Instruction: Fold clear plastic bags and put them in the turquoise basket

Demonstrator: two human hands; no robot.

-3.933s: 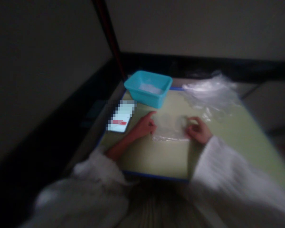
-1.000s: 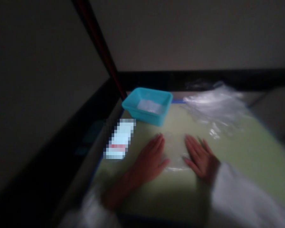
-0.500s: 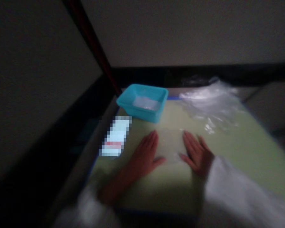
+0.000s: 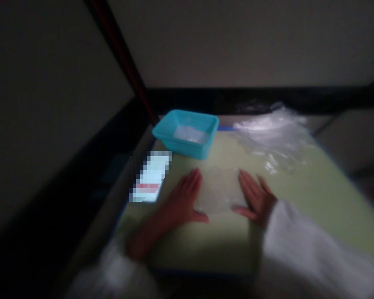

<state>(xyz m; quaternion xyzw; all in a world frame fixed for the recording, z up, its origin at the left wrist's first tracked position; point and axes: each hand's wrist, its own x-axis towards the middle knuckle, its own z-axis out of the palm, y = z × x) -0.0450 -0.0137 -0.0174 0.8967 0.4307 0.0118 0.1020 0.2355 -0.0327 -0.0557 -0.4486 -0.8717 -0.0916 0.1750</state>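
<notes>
A thin clear plastic bag or sheet [image 4: 220, 193] lies flat on the pale yellow-green table [image 4: 218, 243]. My left hand [image 4: 185, 199] rests palm down at its left edge, fingers stretched out and thumb apart. On the opposite edge my right hand [image 4: 255, 197] lies flat too, its fingers extended and its thumb over the near corner. Neither hand is closed around anything. Blur and dim light hide the exact outline of the plastic.
A turquoise plastic basket [image 4: 187, 146] with whitish sheets [image 4: 190, 134] inside stands at the back left. Nearer, along the left edge, is a pixelated bright phone-like object [image 4: 151, 176]. Crumpled clear plastic bags [image 4: 272, 133] are heaped at the back right.
My left hand has slid slightly left, uncovering more of the plastic's left side. My right hand has barely shifted and stays flat on the right edge.
</notes>
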